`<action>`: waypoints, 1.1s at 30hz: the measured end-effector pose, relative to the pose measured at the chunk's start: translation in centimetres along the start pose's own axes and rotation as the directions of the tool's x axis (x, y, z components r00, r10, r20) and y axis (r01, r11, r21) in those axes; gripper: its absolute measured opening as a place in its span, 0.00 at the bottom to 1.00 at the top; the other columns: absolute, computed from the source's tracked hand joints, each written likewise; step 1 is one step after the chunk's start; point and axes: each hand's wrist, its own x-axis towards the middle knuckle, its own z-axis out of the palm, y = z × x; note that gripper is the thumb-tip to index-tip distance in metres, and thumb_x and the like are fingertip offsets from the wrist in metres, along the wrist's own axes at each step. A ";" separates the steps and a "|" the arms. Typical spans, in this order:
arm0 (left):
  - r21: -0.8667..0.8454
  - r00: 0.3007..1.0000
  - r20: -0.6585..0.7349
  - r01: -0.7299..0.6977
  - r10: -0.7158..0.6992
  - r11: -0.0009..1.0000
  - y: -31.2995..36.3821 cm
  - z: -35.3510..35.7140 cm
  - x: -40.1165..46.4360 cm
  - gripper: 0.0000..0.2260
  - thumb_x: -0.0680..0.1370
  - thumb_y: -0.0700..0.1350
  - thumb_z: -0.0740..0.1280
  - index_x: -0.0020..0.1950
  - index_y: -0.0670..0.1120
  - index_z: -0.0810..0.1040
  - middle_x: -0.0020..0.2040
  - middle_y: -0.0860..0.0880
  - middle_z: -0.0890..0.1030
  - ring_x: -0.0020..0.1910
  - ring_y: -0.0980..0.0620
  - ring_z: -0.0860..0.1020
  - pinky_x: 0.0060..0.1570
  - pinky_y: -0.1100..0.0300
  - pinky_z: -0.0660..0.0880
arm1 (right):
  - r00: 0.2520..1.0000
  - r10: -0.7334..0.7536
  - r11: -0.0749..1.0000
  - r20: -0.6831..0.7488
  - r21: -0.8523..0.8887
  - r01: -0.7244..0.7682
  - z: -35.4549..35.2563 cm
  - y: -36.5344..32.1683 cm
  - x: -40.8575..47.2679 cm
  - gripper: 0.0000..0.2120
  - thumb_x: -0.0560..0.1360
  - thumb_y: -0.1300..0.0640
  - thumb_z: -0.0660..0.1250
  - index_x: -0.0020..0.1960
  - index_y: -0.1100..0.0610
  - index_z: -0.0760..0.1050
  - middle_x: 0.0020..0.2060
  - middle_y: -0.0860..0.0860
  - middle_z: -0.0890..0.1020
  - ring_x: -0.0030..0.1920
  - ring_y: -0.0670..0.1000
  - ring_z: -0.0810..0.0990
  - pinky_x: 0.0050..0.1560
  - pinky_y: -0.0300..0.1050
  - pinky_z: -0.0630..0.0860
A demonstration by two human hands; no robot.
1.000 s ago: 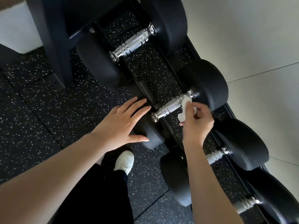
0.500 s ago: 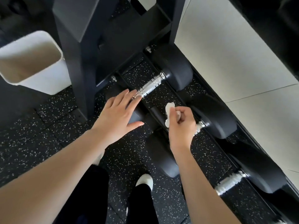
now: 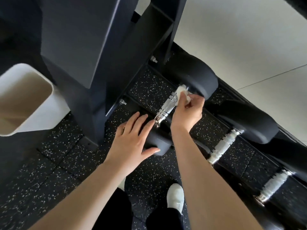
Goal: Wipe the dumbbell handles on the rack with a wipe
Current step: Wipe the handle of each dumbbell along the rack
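A white wipe [image 3: 181,93] meets a silver, ridged handle [image 3: 166,108] on black dumbbells [image 3: 196,77] above black white-speckled floor [image 3: 49,171] beside a white bin [image 3: 28,100].

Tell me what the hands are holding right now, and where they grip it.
Right hand pinches the bunched wipe against the dumbbell handle. Left hand holds nothing.

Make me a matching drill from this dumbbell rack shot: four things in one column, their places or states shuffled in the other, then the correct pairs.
Things:
1. left hand
2. wipe
3. white bin
4. white shoe

Places or states:
A. standing on the speckled floor beside the rack's post
B. pinched in the right hand against the far end of a handle
C. lying flat on a dumbbell's near black head
D. on the floor between the two forearms

Pairs: 1-C, 2-B, 3-A, 4-D
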 end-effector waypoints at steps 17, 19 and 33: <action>-0.010 0.995 -0.085 -0.051 0.050 0.999 -1.0 1.3 0.3 0.33 0.73 0.68 0.56 0.71 0.49 0.65 0.71 0.46 0.68 0.72 0.44 0.63 0.59 0.44 0.68 | 0.953 0.301 0.953 -0.036 0.035 -0.300 1.6 -1.2 1.6 0.07 0.70 0.58 0.74 0.38 0.54 0.75 0.35 0.48 0.80 0.36 0.45 0.77 0.37 0.30 0.72; -0.027 0.995 -0.086 -0.049 0.047 0.998 -0.9 1.3 0.3 0.33 0.72 0.68 0.56 0.71 0.49 0.65 0.71 0.46 0.68 0.73 0.44 0.63 0.60 0.44 0.67 | 0.974 0.224 0.974 0.015 -0.024 -0.224 1.4 -1.1 1.5 0.06 0.70 0.60 0.73 0.38 0.54 0.76 0.36 0.48 0.80 0.35 0.44 0.76 0.36 0.27 0.71; -0.055 0.998 -0.067 -0.025 0.022 0.998 -1.0 1.2 0.3 0.37 0.71 0.69 0.55 0.74 0.48 0.62 0.73 0.47 0.67 0.73 0.46 0.63 0.60 0.43 0.67 | 0.836 0.192 0.958 0.514 -0.284 -0.045 -2.5 2.5 -3.0 0.05 0.68 0.58 0.76 0.38 0.54 0.79 0.29 0.42 0.76 0.28 0.38 0.72 0.31 0.26 0.68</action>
